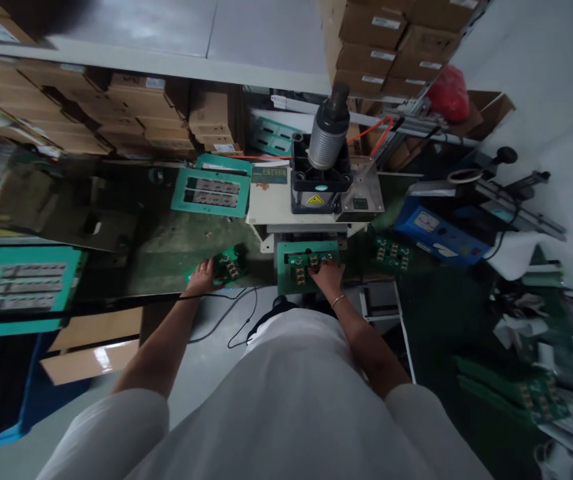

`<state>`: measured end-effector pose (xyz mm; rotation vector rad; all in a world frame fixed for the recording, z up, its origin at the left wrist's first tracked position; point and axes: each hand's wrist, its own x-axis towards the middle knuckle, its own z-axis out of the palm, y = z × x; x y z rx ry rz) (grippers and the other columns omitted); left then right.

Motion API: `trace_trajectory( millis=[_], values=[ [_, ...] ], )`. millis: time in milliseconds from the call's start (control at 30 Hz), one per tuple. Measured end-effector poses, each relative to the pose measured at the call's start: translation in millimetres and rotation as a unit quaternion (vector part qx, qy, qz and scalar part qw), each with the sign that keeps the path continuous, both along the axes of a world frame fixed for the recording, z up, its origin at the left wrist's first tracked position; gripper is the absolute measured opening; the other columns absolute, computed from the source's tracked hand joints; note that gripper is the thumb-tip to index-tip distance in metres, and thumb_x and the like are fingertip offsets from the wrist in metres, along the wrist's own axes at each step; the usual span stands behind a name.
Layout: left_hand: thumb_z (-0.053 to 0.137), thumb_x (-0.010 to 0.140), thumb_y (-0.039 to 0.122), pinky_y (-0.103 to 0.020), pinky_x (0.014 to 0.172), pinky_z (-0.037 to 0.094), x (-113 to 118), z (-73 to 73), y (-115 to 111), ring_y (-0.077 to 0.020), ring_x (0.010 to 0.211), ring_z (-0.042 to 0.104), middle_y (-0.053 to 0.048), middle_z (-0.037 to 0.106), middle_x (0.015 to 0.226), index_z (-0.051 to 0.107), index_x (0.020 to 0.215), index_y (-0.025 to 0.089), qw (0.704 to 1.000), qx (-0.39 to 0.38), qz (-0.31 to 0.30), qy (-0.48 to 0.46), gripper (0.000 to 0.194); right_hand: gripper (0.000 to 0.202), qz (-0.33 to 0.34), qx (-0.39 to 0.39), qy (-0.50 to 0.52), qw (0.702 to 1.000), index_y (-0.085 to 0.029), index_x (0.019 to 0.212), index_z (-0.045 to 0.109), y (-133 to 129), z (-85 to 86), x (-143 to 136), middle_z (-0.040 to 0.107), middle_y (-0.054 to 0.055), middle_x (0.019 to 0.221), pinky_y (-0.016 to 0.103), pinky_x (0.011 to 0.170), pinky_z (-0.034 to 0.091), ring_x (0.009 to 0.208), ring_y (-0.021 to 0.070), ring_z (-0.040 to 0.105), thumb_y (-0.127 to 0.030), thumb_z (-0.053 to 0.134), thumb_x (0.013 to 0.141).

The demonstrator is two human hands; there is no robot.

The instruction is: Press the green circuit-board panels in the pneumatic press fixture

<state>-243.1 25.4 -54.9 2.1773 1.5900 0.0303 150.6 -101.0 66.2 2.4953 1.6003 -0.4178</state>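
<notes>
My left hand [200,277] is at the bench's front edge, its fingers closed on the near left side of a green circuit board [231,265] with copper-coloured parts. A second circuit board [298,272] lies over the teal fixture plate [283,283] under the bench press [319,180]. My right hand [327,276], with a bracelet at the wrist, grips this board at its right part; the fingertips are partly hidden. Further right on the bench lies another circuit board [392,256].
A blue machine [441,230] stands right of the press. Teal frames lie behind left [181,193] and far left [74,267]. Cardboard boxes [146,113] fill the space under the shelf [166,63]. A black cable [131,303] crosses in front of my left forearm. An open carton [94,360] sits low left.
</notes>
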Motion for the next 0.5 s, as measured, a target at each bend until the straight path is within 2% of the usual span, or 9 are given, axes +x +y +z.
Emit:
trace_trajectory(
  millis=[100, 167, 267, 333, 400, 500],
  values=[
    [0.073, 0.081, 0.055, -0.057, 0.118, 0.040, 25.1, 4.0, 3.6, -0.0504, 0.148, 0.040, -0.037, 0.045, 0.153, 0.046, 0.140, -0.004, 0.997, 0.040, -0.053, -0.037, 0.087, 0.046, 0.019, -0.013, -0.006, 1.000, -0.011, 0.116, 0.075, 9.3, -2.4, -4.5, 0.070, 0.023, 0.126, 0.049, 0.104, 0.039, 0.121, 0.0356, 0.060, -0.051, 0.057, 0.100],
    [0.069, 0.087, 0.051, -0.057, 0.123, 0.034, 53.7, 10.4, 4.6, -0.0457, 0.154, 0.034, -0.035, 0.039, 0.161, 0.043, 0.145, -0.005, 0.990, 0.056, -0.112, -0.071, 0.085, 0.047, 0.047, -0.015, -0.008, 0.999, -0.011, 0.118, 0.074, 13.9, -2.8, -5.7, 0.068, 0.023, 0.130, 0.049, 0.105, 0.039, 0.125, 0.0357, 0.058, -0.051, 0.056, 0.101],
    [0.067, 0.089, 0.050, -0.054, 0.128, 0.028, 106.2, 21.8, -0.4, -0.0393, 0.157, 0.031, -0.028, 0.039, 0.165, 0.041, 0.152, 0.000, 0.972, 0.045, -0.206, -0.103, 0.085, 0.049, 0.074, -0.019, -0.004, 0.997, -0.010, 0.117, 0.074, 16.7, -2.0, -0.2, 0.069, 0.023, 0.127, 0.050, 0.106, 0.038, 0.124, 0.0357, 0.057, -0.053, 0.055, 0.102],
    [0.069, 0.088, 0.053, -0.054, 0.129, 0.026, 139.2, 28.4, -7.5, -0.0387, 0.159, 0.030, -0.027, 0.037, 0.167, 0.040, 0.157, 0.003, 0.957, 0.026, -0.266, -0.110, 0.090, 0.053, 0.078, -0.013, 0.000, 0.997, -0.011, 0.119, 0.074, 13.6, -1.8, 12.7, 0.068, 0.022, 0.128, 0.049, 0.107, 0.038, 0.123, 0.0350, 0.057, -0.057, 0.053, 0.103],
    [0.069, 0.087, 0.057, -0.054, 0.131, 0.022, 165.0, 32.4, -15.5, -0.0381, 0.161, 0.026, -0.026, 0.032, 0.170, 0.036, 0.161, 0.004, 0.946, 0.013, -0.304, -0.107, 0.096, 0.059, 0.098, -0.001, 0.008, 0.995, -0.013, 0.131, 0.069, 5.8, -3.4, 33.8, 0.063, 0.022, 0.139, 0.047, 0.109, 0.038, 0.128, 0.0348, 0.054, -0.062, 0.054, 0.101],
    [0.068, 0.087, 0.061, -0.053, 0.133, 0.015, 186.3, 32.5, -24.1, -0.0371, 0.163, 0.020, -0.025, 0.026, 0.172, 0.031, 0.164, 0.004, 0.938, 0.016, -0.332, -0.098, 0.103, 0.083, 0.171, 0.007, 0.020, 0.985, -0.015, 0.158, 0.047, -9.7, -11.2, 71.5, 0.044, 0.021, 0.163, 0.046, 0.118, 0.033, 0.150, 0.0369, 0.036, -0.068, 0.059, 0.096]
  ],
)
